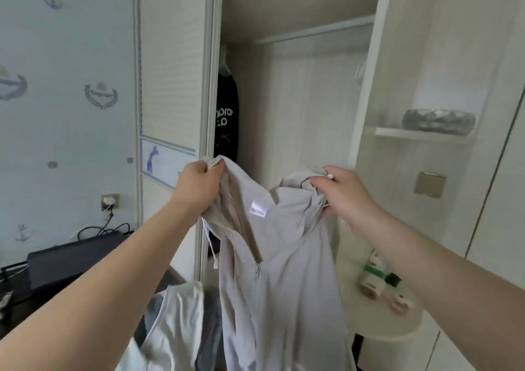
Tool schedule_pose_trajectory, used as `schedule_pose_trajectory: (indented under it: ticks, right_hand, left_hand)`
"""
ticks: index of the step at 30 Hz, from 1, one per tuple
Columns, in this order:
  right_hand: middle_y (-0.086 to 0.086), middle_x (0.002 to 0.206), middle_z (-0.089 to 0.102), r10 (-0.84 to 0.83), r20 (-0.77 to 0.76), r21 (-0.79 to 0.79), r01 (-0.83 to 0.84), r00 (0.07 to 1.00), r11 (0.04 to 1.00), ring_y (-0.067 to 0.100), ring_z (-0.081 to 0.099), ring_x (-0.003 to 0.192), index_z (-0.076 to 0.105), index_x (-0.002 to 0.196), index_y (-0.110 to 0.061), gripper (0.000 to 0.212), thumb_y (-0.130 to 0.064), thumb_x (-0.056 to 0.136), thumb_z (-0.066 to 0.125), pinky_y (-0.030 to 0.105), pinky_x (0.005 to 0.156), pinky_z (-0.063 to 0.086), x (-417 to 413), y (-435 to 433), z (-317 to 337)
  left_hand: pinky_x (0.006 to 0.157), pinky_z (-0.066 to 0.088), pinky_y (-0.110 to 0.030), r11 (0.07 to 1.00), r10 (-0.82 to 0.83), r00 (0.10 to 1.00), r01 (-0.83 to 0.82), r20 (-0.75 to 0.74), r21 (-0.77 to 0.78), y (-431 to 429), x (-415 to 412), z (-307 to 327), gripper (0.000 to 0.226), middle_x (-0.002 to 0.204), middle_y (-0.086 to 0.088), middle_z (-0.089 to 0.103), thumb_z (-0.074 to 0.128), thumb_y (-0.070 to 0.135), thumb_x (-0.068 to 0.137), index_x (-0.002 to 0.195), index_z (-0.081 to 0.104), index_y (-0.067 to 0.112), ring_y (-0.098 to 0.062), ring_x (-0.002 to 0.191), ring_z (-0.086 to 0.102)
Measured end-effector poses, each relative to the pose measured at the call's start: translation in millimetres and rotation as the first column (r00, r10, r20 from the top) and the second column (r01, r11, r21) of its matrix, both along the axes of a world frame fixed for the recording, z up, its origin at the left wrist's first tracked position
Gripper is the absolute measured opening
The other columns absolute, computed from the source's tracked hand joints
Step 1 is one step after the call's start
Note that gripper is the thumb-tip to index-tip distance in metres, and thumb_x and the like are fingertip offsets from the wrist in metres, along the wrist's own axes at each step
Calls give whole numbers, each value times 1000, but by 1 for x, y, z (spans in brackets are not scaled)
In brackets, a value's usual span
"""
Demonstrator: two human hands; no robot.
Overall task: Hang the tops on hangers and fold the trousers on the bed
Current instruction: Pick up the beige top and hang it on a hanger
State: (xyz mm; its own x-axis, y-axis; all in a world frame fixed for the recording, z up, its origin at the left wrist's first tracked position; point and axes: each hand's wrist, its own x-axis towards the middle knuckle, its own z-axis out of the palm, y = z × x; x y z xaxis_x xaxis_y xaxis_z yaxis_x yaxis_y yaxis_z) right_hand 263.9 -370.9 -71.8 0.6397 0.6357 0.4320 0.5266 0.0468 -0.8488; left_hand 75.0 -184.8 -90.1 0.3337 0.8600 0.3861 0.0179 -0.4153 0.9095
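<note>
One black top (227,120) already hangs in the wardrobe (298,92) up centre, but the grey zip jacket (284,257) is mid-frame, left grip (199,184) and right grip (346,197) each pinching a bunched shoulder, no hanger showing, more clothes (176,313) waiting below.

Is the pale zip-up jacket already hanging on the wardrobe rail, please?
No, the left hand and right hand hold the jacket up by its shoulders before the wardrobe.

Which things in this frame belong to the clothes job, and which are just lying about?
Job: left hand, right hand, the pale jacket both grip, black top hanging in the wardrobe, pile of clothes below.
Lying about: silver bowl, small bottles on the round table, black box, wall socket.
</note>
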Motion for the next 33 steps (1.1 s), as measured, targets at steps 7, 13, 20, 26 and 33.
schedule_pose_trajectory:
  ticks: [7, 13, 20, 26, 33]
  right_hand:
    - [6, 63, 47, -258, 637, 5, 331, 726, 944, 25, 47, 62, 42, 68, -6, 36, -21, 99, 55, 38, 58, 40, 63, 50, 88]
    - [7, 74, 56, -381, 825, 71, 593, 417, 802, 33, 57, 72, 45, 71, -16, 28, -23, 98, 48, 41, 64, 48, 97, 118, 155]
    - [20, 79, 70, -539, 693, -216, 851, 479, 479, 33, 73, 61, 60, 87, 0, 18, -8, 97, 47, 50, 61, 63, 150, 198, 227]
    - [20, 111, 63, -624, 604, -285, 866, 496, 411, 37, 72, 81, 48, 122, -7, 29, -10, 94, 52, 40, 61, 60, 199, 220, 262]
    - [14, 130, 50, -305, 877, 365, 928, -371, -78, 34, 44, 123, 50, 127, -17, 38, -21, 90, 54, 45, 101, 32, 243, 197, 297]
  left_hand:
    - [88, 55, -51, 966, -178, 982, 163, 59, 201, 85, 117, 92, 50, 89, -20, 71, 54, 43, 99, 99, 63, -7, -33, 83, 70]
    - [75, 51, -39, 910, -319, 947, 295, 40, 290, 167, 217, 158, 40, 76, -14, 61, 55, 37, 100, 77, 57, 5, -27, 73, 61]
    - [73, 48, -34, 854, -448, 893, 410, 52, 322, 240, 297, 220, 36, 76, -14, 64, 56, 35, 101, 77, 61, 7, -29, 75, 62]
    - [52, 33, -26, 817, -477, 878, 425, 40, 390, 264, 356, 255, 40, 63, -5, 56, 58, 32, 100, 65, 52, 13, -17, 58, 51]
    - [69, 40, -31, 771, -473, 879, 442, -51, 459, 263, 395, 281, 34, 96, -27, 67, 58, 26, 99, 75, 58, 3, -39, 97, 65]
